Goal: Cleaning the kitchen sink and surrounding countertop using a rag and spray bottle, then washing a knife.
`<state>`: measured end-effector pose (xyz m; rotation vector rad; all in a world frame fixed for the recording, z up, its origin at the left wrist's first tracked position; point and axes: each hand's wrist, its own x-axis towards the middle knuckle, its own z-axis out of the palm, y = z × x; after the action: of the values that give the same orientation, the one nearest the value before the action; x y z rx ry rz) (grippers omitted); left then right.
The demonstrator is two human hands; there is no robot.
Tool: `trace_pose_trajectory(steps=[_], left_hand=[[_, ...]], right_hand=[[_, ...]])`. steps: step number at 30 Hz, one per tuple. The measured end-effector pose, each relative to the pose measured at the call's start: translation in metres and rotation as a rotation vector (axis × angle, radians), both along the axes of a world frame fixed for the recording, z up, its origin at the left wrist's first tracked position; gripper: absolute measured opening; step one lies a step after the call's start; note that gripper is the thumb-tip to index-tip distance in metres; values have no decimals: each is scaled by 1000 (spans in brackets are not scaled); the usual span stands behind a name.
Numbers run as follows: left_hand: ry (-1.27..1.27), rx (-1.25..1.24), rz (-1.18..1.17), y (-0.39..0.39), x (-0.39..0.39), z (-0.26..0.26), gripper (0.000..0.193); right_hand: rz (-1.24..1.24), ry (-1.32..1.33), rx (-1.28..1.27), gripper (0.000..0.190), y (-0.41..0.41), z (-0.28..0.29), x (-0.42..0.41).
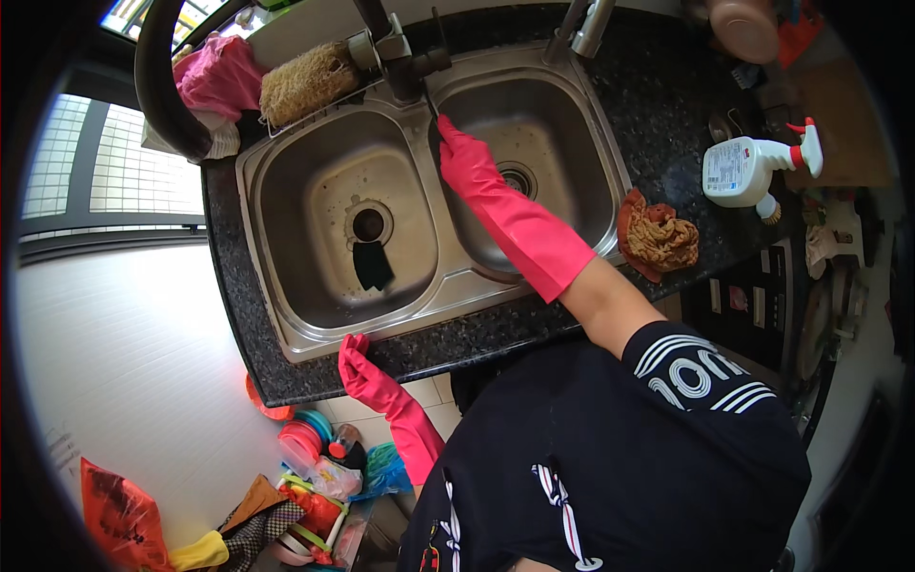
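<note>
My right hand (468, 161), in a long pink rubber glove, reaches over the right basin (565, 143) of a stainless steel double sink. Its fingers close on the end of a thin dark handle (432, 104) beside the base of the dark faucet (404, 75); whether the handle belongs to the faucet is unclear. My left hand (355, 363), gloved alike, rests at the sink's front rim with its fingers bunched and nothing visible in them. In the left basin (286, 214), a dark flat piece (372, 265), perhaps a scouring pad, lies against the drain hole (369, 224).
A loofah (307, 82) sits behind the left basin by a pink cloth (220, 75). Right of the sink, a crumpled brown cloth (659, 236) and a white spray bottle (736, 171) lie on the black stone countertop (643, 107). Plastic containers (304, 440) and bags stand below left.
</note>
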<state>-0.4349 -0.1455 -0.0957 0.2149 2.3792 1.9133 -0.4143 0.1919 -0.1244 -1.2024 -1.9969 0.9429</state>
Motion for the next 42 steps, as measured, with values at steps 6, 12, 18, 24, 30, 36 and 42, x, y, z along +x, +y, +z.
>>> trace_pose_trajectory(steps=[6, 12, 18, 24, 30, 36, 42], left_hand=[[36, -28, 0, 3, 1, -3, 28], [64, -46, 13, 3, 4, -2, 27], [75, -55, -6, 6, 3, -1, 27], [62, -43, 30, 5, 6, -4, 26], [89, -60, -15, 11, 5, 2, 26], [89, -70, 26, 3, 6, -6, 25], [96, -53, -14, 8, 4, -2, 25]], right_hand=[[-81, 129, -106, 40, 19, 7, -34], [-74, 158, -84, 41, -2, -12, -28], [-167, 194, -97, 40, 23, -10, -50], [-58, 229, -296, 42, -22, 6, 5], [-109, 376, -230, 44, 26, -7, -50], [-69, 359, -167, 42, -18, -20, -40], [-82, 196, 10, 41, 47, -20, -51]])
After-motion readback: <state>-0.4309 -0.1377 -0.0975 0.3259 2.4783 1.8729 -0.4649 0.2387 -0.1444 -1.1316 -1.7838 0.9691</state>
